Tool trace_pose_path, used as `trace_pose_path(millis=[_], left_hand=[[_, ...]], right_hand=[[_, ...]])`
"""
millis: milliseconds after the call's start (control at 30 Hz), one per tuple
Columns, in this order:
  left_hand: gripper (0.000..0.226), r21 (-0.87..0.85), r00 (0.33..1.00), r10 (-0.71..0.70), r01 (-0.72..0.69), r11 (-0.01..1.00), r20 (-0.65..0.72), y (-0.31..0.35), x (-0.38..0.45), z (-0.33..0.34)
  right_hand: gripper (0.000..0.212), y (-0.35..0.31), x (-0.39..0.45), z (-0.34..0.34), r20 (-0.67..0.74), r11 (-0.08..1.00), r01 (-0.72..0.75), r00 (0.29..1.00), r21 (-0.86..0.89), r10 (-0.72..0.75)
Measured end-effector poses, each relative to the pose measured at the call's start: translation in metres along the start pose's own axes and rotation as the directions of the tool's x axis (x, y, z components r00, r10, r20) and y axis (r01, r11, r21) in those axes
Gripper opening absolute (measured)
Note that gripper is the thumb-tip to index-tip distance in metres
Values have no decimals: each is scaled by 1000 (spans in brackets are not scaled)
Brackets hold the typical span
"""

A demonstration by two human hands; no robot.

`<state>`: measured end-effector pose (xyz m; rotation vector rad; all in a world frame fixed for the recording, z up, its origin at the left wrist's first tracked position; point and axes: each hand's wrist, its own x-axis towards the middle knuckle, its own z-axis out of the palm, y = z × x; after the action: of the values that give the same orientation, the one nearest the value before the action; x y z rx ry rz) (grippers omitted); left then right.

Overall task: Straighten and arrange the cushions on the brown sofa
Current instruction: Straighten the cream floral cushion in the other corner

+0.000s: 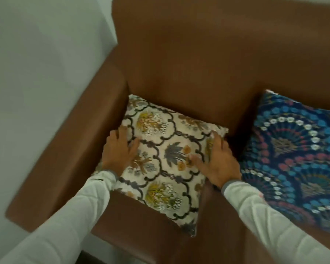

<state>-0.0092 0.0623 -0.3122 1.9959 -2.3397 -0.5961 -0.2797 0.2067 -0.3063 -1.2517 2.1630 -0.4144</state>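
Note:
A cream cushion (166, 149) with a dark lattice and yellow and grey flower motifs lies flat on the seat of the brown sofa (189, 63), in the corner by the left armrest. My left hand (119, 149) grips its left edge, thumb on top. My right hand (217, 161) holds its right edge, fingers spread over the fabric. A blue cushion (297, 159) with a fan pattern in pink, white and light blue lies on the seat to the right, partly cut off by the frame's edge.
The sofa's left armrest (71, 149) runs along a pale wall (36, 73). The tall backrest rises behind both cushions. A strip of dark floor (95, 258) shows at the bottom beside the sofa's front.

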Motion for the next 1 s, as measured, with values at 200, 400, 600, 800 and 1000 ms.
trace_pose_path(millis=[200, 400, 600, 800, 1000], left_hand=[[145, -493, 927, -30, 226, 840, 374, -32, 16, -11], [141, -603, 992, 107, -122, 788, -60, -55, -32, -32], [138, -505, 912, -81, -147, 851, -403, -60, -64, -41], [108, -156, 858, -124, 52, 986, -499, -44, -75, -45], [94, 365, 750, 369, -182, 913, -549, -20, -35, -77]], right_hand=[[154, -2, 13, 30, 130, 866, -164, 985, 473, 116], [145, -34, 15, -10, -97, 913, 269, 963, 306, -251], [152, -109, 67, -34, -88, 867, 495, 867, 58, -490], [153, -162, 74, -16, -23, 831, 430, 884, -353, -467], [159, -150, 66, -28, -74, 653, 458, 782, -603, -618]])
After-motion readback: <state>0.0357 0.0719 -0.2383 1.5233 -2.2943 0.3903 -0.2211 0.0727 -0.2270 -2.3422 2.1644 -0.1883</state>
